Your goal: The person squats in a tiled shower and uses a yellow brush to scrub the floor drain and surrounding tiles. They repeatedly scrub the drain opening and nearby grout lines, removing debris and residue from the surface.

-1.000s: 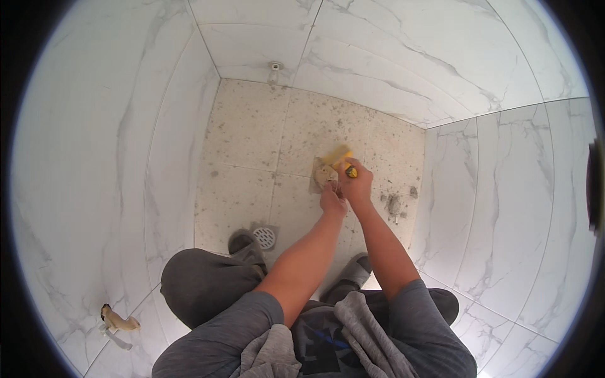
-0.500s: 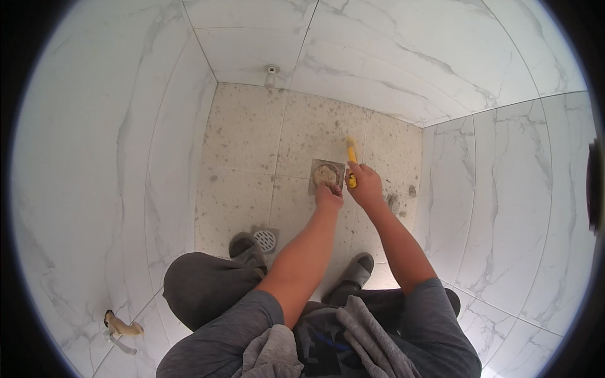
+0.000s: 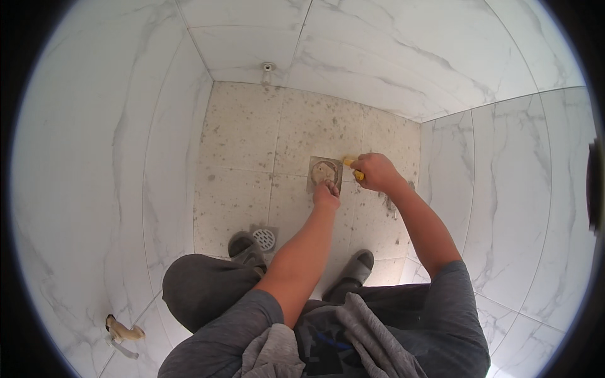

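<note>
A square metal floor plate (image 3: 312, 186) is set in the beige floor, with a round, tan, dirt-coated piece (image 3: 323, 171) in its middle. My left hand (image 3: 327, 193) is closed at the near edge of that round piece, its fingertips pressed together. What they pinch, if anything, is too small to make out. Just to the right, my right hand (image 3: 378, 172) is wrapped round a slim yellow tool (image 3: 360, 176). The tool's far end points left toward the plate's upper right corner. Its tip is blurred, so its kind cannot be told.
A round slotted floor drain (image 3: 264, 239) lies beside my left slipper (image 3: 242, 246). Dirt specks dot the floor tiles. Marbled walls (image 3: 378, 57) close in around, with a pipe fitting (image 3: 267, 67) low on the far one and a tan fixture (image 3: 124, 330) at lower left.
My right hand has moved right and slightly up. The yellow tool has swung from nearly upright in the picture to slanting left, its end nearer the plate. My left hand stays at the round piece.
</note>
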### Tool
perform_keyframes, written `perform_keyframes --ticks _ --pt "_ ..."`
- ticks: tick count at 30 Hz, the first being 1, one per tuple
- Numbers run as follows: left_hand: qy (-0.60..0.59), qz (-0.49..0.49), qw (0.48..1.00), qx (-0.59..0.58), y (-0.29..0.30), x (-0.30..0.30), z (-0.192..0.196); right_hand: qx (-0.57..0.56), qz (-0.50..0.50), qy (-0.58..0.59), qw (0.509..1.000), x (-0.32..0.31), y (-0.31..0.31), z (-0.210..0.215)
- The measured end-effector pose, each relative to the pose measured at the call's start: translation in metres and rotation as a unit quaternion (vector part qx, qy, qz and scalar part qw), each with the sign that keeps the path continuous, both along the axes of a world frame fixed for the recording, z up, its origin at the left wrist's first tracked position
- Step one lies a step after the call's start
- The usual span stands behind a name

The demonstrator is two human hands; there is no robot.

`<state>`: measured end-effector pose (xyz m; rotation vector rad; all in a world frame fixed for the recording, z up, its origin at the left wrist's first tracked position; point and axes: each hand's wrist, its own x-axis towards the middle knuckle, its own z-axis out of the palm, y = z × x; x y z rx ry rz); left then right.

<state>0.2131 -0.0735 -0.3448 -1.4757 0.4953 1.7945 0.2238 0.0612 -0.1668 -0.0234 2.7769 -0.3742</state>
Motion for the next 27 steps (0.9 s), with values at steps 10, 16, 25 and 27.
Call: perform_keyframes --ticks 10,16,25,27 --pt "0.027 0.003 0.999 0.021 -0.002 0.005 -0.01 0.065 0.003 -0.092 0.994 -0.031 -0.023 -0.002" --pt "-0.01 -0.004 1.0 -0.017 0.003 0.002 -0.004 -0.041 -0.057 0.03 0.997 -0.03 -0.023 -0.007" --pt "0.224 -0.395 0.849 -0.269 -0.007 -0.006 -0.003 0.018 -0.122 -0.003 0.992 -0.008 -0.004 -0.003" --pt "0.345 -0.488 0.712 -0.369 -0.01 -0.013 0.006 -0.064 -0.164 0.077 0.981 -0.009 -0.011 -0.004"
